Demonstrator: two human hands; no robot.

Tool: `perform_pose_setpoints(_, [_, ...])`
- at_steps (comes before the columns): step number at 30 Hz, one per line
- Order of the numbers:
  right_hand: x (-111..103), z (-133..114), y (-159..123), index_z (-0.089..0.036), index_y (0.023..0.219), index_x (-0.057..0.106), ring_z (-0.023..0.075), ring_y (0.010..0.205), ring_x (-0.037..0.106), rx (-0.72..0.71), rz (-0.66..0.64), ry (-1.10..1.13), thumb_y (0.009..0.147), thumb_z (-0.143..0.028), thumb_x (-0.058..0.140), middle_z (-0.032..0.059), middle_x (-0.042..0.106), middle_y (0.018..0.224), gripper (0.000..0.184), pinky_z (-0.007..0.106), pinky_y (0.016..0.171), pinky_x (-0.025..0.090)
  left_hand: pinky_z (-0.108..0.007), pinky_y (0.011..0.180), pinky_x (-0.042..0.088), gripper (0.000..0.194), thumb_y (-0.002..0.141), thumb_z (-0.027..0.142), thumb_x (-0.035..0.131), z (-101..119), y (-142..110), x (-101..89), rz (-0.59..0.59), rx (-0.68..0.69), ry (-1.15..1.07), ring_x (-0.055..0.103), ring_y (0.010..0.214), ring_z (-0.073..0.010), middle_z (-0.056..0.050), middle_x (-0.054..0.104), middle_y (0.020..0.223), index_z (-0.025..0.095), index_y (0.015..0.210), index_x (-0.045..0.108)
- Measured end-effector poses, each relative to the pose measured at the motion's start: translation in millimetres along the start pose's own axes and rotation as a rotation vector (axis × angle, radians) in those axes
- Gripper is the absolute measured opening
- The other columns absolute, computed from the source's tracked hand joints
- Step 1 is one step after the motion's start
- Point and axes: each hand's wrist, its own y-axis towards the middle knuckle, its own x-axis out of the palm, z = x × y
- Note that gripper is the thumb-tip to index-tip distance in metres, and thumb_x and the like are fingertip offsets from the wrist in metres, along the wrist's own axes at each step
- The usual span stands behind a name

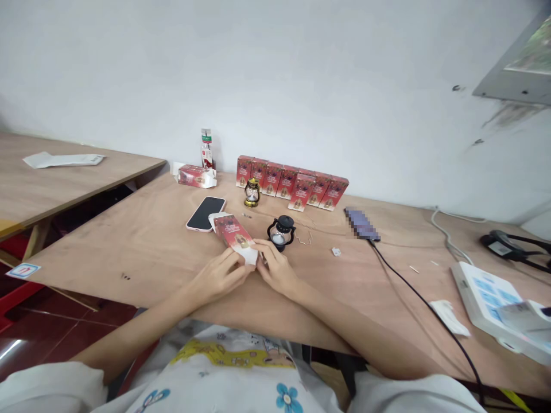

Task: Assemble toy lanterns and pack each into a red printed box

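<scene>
A small red printed carton (235,230) lies tilted between my two hands over the table, its white flap at the far end standing open. My left hand (224,274) is closed on the near end of the carton from the left. From the right, my right hand (275,267) grips the same end by its white flap, fingers bent together. Just beyond my right hand stands a black miniature lantern (281,232). Farther back is a gold miniature lantern (252,193). The inside of the carton is hidden from me.
Several red cartons (273,179) stand along the wall; another carton (197,176) lies open at the left by a bottle (207,149). A pink-edged phone (205,213) is left of my hands. Rightward are a cabled phone (362,223) and a white case (491,295).
</scene>
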Motion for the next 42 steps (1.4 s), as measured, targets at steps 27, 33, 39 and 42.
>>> perform_pose_setpoints(27, [-8.2, 0.8, 5.2, -0.022, 0.099, 0.057, 0.0168, 0.111, 0.057, 0.097, 0.044, 0.206, 0.092, -0.018, 0.038, 0.0108, 0.061, 0.113, 0.020, 0.034, 0.091, 0.048, -0.023, 0.065, 0.049, 0.016, 0.090, 0.019, 0.047, -5.5, -5.3, 2.0, -0.094, -0.071, -0.038, 0.058, 0.075, -0.0137, -0.006, 0.060, 0.087, 0.016, 0.103, 0.055])
perform_pose_setpoints(33, [-6.7, 0.9, 3.6, -0.021, 0.101, 0.058, 0.0165, 0.111, 0.057, 0.059, 0.039, 0.218, 0.093, -0.019, 0.038, 0.0107, 0.061, 0.109, 0.022, 0.033, 0.091, 0.048, -0.017, 0.060, 0.045, 0.019, 0.093, 0.016, 0.039, -3.0, -4.5, -0.9, -0.106, -0.212, -0.015, 0.054, 0.065, -0.0079, 0.000, 0.057, 0.077, 0.019, 0.098, 0.057])
perform_pose_setpoints(39, [-6.6, -0.5, 5.0, -0.021, 0.096, 0.059, 0.0178, 0.106, 0.060, 0.096, 0.027, 0.308, 0.093, -0.028, 0.039, 0.0090, 0.063, 0.102, 0.021, 0.033, 0.087, 0.049, -0.024, 0.065, 0.047, 0.024, 0.088, 0.012, 0.047, -8.6, -4.9, 0.4, 0.064, -0.098, 0.148, 0.057, 0.075, -0.0133, -0.006, 0.061, 0.089, 0.017, 0.111, 0.049])
perform_pose_setpoints(42, [-7.0, -2.4, 7.1, -0.021, 0.086, 0.057, 0.0169, 0.090, 0.063, 0.219, 0.043, 0.413, 0.091, -0.035, 0.045, 0.0047, 0.064, 0.088, 0.020, 0.028, 0.074, 0.051, -0.027, 0.067, 0.047, 0.023, 0.087, 0.015, 0.051, -11.5, -4.3, -1.3, 0.084, -0.106, 0.171, 0.060, 0.079, -0.0153, -0.008, 0.062, 0.091, 0.017, 0.110, 0.049])
